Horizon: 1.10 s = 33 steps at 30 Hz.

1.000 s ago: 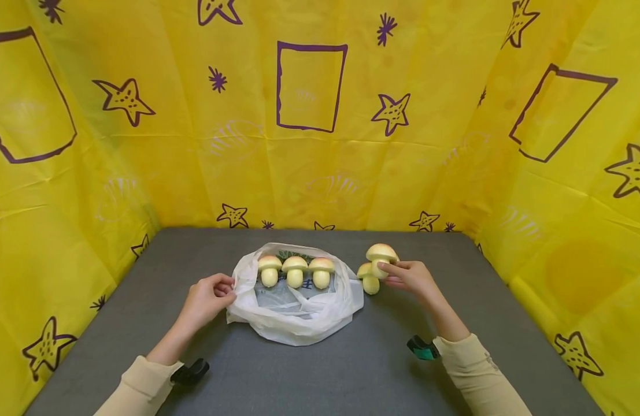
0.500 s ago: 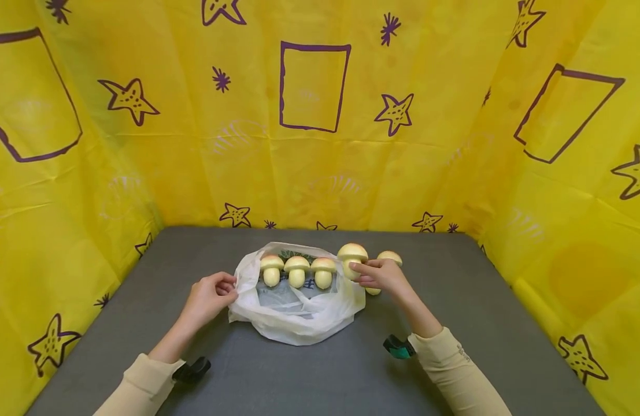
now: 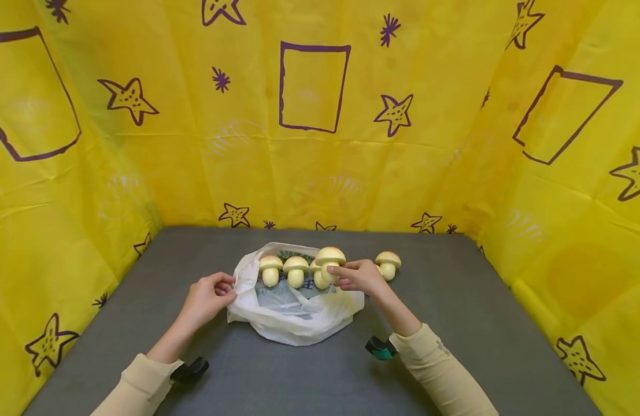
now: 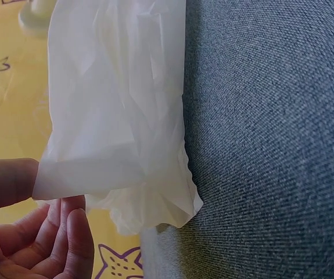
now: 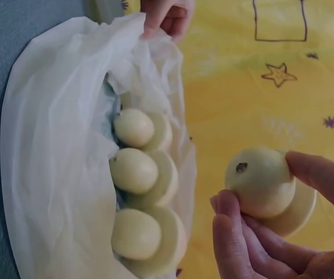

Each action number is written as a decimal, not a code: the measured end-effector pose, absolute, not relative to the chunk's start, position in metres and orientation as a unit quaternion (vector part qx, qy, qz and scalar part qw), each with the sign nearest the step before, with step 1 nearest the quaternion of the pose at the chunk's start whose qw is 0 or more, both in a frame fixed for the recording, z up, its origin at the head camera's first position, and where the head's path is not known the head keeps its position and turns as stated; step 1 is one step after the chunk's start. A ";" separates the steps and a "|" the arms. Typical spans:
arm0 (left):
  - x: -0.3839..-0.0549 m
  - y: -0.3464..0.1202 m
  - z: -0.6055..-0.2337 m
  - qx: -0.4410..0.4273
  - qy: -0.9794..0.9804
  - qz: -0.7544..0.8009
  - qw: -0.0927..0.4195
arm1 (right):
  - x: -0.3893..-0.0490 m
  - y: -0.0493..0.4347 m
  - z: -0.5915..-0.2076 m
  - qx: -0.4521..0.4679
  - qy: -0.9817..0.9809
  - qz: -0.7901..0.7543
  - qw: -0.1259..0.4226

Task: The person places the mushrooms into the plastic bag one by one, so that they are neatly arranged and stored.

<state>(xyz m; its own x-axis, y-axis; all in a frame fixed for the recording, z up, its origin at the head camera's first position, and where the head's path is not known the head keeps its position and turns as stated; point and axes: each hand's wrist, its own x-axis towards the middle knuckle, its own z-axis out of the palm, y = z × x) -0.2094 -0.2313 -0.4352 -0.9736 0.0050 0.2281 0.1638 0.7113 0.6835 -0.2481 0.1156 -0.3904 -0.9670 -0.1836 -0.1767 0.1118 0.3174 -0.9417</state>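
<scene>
In the head view, a white plastic bag (image 3: 299,330) lies with its mouth spread on the table. My left hand (image 3: 207,297) pinches its left rim between thumb and fingers; the left wrist view shows the thin plastic (image 4: 103,110) in that grip. Three toy mushrooms stand in a row inside: a left one (image 3: 270,273), a middle one (image 3: 296,273) and a right one (image 3: 317,280), partly covered. Over the bag's right side, my right hand (image 3: 363,278) holds another mushroom (image 3: 330,255) by its stem, cap up and apart from the row.
Right of the bag, behind my right hand, stands a further mushroom (image 3: 388,261); a sliver of one more shows beside it, mostly hidden by the hand. Dark grey cloth covers the table (image 3: 278,381). Yellow patterned curtains (image 3: 320,167) enclose its back and sides.
My right hand has carried its mushroom leftward, from beside the bag to above its right side. The left hand keeps its pinch on the rim, and the row inside stays put.
</scene>
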 end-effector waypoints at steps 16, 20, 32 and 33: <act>-0.210 -0.230 -0.435 -0.045 -0.919 -0.378 0.102 | -0.248 0.084 -0.395 -0.059 0.784 -0.598 0.155; -0.210 -0.230 -0.434 -0.048 -0.920 -0.376 0.103 | -0.248 0.077 -0.396 -0.057 0.782 -0.598 0.165; -0.210 -0.231 -0.434 -0.048 -0.919 -0.377 0.103 | -0.252 0.051 -0.407 -0.070 0.776 -0.601 0.179; -0.210 -0.231 -0.434 -0.048 -0.919 -0.377 0.103 | -0.252 0.048 -0.409 -0.071 0.775 -0.602 0.181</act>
